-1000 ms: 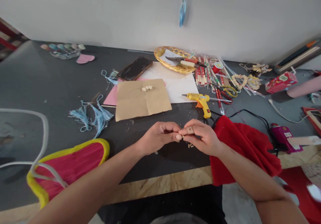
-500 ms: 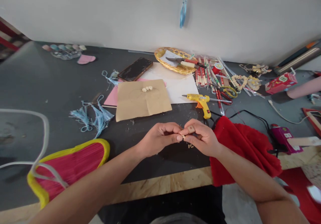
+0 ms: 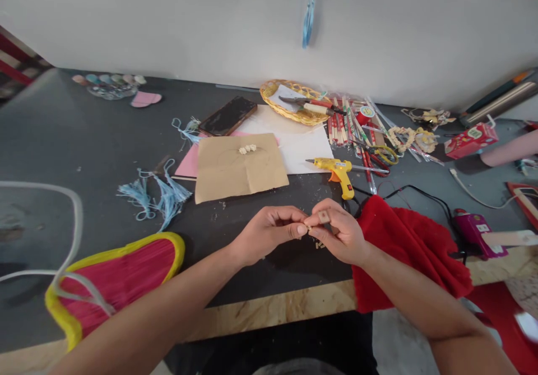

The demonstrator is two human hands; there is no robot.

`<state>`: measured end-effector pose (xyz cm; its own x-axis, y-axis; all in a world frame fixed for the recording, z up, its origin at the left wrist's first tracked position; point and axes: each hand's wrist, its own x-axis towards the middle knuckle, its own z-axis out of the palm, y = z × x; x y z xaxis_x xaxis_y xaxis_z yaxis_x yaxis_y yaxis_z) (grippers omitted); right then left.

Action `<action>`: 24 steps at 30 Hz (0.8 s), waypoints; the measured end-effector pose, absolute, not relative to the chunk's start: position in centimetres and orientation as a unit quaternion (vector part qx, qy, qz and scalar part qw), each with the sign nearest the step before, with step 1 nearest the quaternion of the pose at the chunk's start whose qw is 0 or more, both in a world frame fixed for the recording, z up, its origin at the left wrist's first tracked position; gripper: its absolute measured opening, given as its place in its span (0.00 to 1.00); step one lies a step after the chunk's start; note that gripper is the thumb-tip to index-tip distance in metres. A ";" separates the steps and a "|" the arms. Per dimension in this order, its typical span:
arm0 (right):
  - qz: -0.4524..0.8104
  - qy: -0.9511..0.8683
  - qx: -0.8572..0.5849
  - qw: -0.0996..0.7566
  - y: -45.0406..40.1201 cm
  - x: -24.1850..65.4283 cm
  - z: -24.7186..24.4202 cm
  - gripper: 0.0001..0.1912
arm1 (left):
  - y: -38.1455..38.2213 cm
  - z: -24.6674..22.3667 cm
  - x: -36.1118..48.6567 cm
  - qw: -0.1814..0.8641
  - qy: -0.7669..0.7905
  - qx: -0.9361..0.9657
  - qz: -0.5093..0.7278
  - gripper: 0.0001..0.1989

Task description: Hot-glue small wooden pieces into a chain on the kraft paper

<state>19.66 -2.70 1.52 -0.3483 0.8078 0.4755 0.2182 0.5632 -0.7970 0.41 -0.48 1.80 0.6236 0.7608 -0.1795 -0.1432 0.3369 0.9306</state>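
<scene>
Over dark tabletop (image 3: 126,134) nr front edge, we hold tiny pale piece (image 3: 309,228) btwn fingertips of both hands. Our L hand (image 3: 267,234) pinches it, thumb & fingers closed; our R hand (image 3: 338,234) grips it likewise. Tan bits (image 3: 320,245) lie just by R hand. Beyond hands we see brown paper (image 3: 235,176) w/ white cluster (image 3: 247,149) on top, yellow glue gun (image 3: 336,167) to its R. Red cloth (image 3: 399,235) sits nr R wrist; blue tassels (image 3: 166,198) lie off L. Farther back: dark phone (image 3: 228,115), wicker basket (image 3: 290,114).

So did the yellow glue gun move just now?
No, the yellow glue gun hasn't moved: its tip still points left over the white paper.
</scene>
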 end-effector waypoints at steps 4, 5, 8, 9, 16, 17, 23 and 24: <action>0.312 -0.753 -0.342 0.467 -2.8 19.5 1.5 0.06 | -0.6 1.6 0.4 0.772 0.310 0.472 0.293 0.11; 0.316 -0.752 -0.345 0.465 -2.8 19.5 1.5 0.07 | -0.6 1.6 0.4 0.773 0.307 0.472 0.292 0.11; 0.322 -0.748 -0.350 0.464 -2.9 19.4 1.5 0.07 | -0.5 1.7 0.3 0.770 0.296 0.484 0.292 0.10; 0.324 -0.747 -0.349 0.464 -2.9 19.4 1.5 0.07 | -0.4 1.7 0.3 0.765 0.293 0.492 0.293 0.10; 0.302 -0.744 -0.354 0.480 -2.9 19.6 1.5 0.06 | -0.6 1.9 0.4 0.745 0.304 0.505 0.313 0.10; 0.281 -0.747 -0.358 0.485 -2.9 19.6 1.6 0.05 | -0.6 1.9 0.4 0.740 0.312 0.505 0.317 0.10; 0.193 -0.779 -0.361 0.475 -2.7 19.7 1.9 0.03 | -0.6 1.8 0.5 0.716 0.339 0.521 0.319 0.10; 0.187 -0.782 -0.359 0.474 -2.7 19.7 1.9 0.03 | -0.6 1.8 0.5 0.715 0.340 0.520 0.320 0.10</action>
<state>19.68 -2.69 1.87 -0.2924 0.7390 0.6070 0.3833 0.6721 -0.6336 0.47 -0.56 1.81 0.5634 0.8119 -0.1528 -0.1041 0.2532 0.9618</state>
